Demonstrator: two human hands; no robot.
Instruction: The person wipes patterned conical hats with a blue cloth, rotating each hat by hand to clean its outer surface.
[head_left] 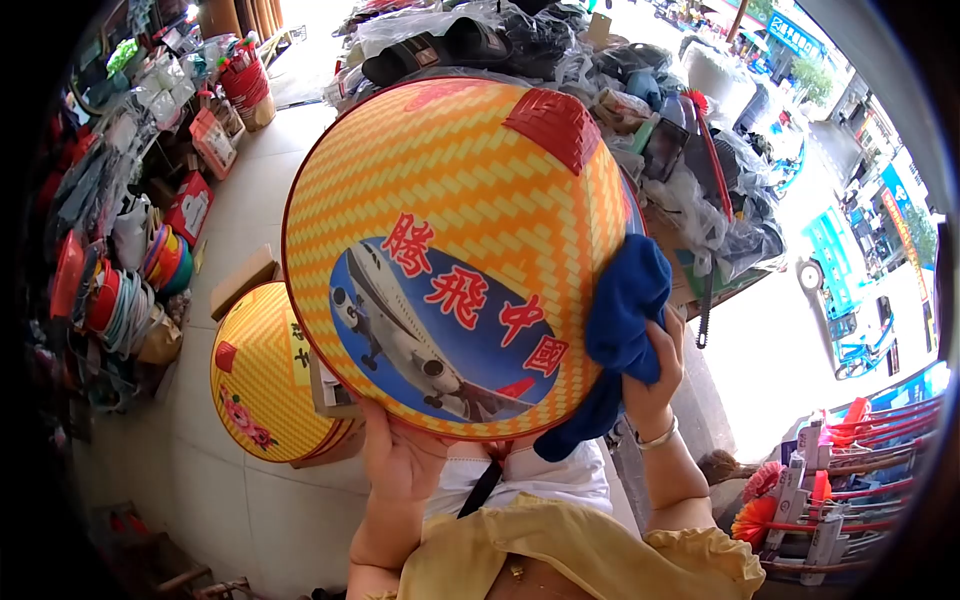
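Note:
A large conical hat [470, 200] with a yellow-orange weave pattern, a red tip, a printed airplane and red Chinese characters is held up in front of me. My left hand [400, 455] grips its lower left rim, the fingers partly hidden by the hat. On the other side, my right hand [657, 375] is closed on a blue cloth [628, 305], which lies against the hat's right side and hangs down below the rim. A bracelet circles my right wrist.
More yellow conical hats [250, 385] are stacked on the tiled floor at left. Behind the held hat is a heap of plastic-wrapped goods [690, 190] with black slippers [440, 55]. Assorted wares [120, 300] line the left. Red-handled items [850, 480] stand at lower right, and a blue vehicle [835, 260] is outside.

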